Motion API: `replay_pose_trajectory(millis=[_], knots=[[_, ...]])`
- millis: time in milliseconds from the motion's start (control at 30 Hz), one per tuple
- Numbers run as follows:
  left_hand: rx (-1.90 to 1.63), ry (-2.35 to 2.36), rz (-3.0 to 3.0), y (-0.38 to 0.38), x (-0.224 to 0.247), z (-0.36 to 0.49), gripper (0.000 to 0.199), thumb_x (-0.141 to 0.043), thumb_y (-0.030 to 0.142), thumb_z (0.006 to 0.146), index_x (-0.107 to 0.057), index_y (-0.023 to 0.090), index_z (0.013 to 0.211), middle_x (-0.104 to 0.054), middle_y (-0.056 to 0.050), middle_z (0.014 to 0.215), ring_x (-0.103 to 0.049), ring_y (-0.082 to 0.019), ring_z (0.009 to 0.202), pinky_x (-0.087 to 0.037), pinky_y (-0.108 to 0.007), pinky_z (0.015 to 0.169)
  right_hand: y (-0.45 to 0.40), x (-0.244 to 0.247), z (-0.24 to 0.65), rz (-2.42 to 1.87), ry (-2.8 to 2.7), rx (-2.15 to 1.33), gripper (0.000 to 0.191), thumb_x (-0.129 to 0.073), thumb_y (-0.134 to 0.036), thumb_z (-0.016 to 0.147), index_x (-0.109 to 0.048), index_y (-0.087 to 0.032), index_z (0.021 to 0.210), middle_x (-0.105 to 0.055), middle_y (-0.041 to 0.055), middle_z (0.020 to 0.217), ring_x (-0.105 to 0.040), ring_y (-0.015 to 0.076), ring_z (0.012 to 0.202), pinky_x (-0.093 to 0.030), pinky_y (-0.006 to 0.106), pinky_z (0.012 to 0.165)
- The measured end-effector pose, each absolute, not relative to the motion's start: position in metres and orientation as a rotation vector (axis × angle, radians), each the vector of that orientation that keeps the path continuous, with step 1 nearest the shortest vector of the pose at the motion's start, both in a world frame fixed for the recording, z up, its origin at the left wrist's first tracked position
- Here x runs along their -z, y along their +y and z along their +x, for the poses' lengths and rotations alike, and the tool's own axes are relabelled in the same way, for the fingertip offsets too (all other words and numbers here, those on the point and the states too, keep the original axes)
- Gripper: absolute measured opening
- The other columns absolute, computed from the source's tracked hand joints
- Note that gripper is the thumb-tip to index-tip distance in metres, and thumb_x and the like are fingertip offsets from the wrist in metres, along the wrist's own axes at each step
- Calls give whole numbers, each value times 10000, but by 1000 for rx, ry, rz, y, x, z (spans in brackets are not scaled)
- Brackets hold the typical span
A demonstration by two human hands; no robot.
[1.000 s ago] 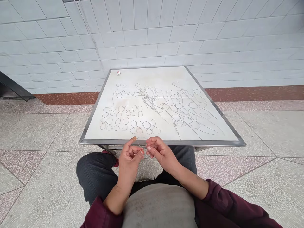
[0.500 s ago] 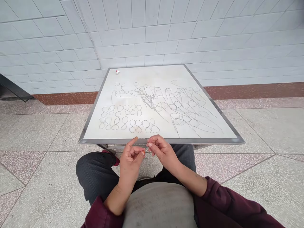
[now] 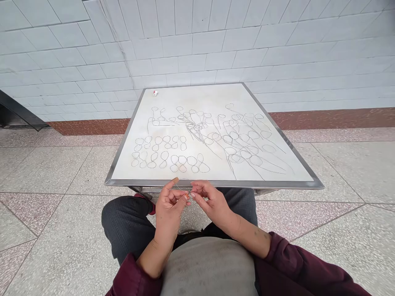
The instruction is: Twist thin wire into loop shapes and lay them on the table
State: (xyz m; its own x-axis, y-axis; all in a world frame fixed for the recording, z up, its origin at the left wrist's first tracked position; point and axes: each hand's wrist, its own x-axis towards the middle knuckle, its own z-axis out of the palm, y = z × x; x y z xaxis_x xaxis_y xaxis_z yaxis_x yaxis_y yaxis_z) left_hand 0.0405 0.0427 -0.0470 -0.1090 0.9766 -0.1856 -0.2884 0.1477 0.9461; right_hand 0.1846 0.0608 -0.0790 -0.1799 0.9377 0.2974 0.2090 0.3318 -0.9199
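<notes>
My left hand (image 3: 169, 205) pinches a thin dark wire (image 3: 179, 187) between thumb and fingers, its index finger raised. My right hand (image 3: 212, 202) pinches the same wire close beside the left fingertips. Both hands are just in front of the table's near edge, above my lap. The wire's full shape is too fine to make out. Beyond the hands, wire figure-eights (image 3: 164, 159) lie in two rows at the table's near left. Looped wires with long straight tails (image 3: 247, 154) spread over the right side.
The white table (image 3: 197, 92) has a grey metal rim and stands near a tiled wall (image 3: 210, 43). A bunch of looped wires (image 3: 197, 127) lies mid-table. A small white and red object (image 3: 156, 93) sits at the far left corner. My legs are under the near edge.
My right hand has turned slightly and moved down, its fingertips now closer to the left ones. The view has shifted slightly.
</notes>
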Motion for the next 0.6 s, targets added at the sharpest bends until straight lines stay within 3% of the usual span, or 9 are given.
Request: replay_pose_trajectory(millis=[367, 600], knots=[[-1308, 1165, 749, 42, 43, 43, 581, -751, 230, 714, -509, 170, 1239, -694, 7, 749, -626, -119, 633, -508, -289, 706, 63, 83, 184, -1008, -1382, -1281, 188, -631, -274, 838, -548, -240, 1004, -640, -3, 803, -613, 124, 687, -483, 244, 597], [-1282, 1170, 790, 41, 46, 43, 543, -730, 237, 733, -522, 180, 1232, -702, -3, 786, -629, -125, 658, -506, -297, 732, 68, 82, 184, -987, -1306, -1376, 214, -689, -354, 786, -568, -223, 903, -632, -13, 753, -607, 123, 672, -488, 261, 623]])
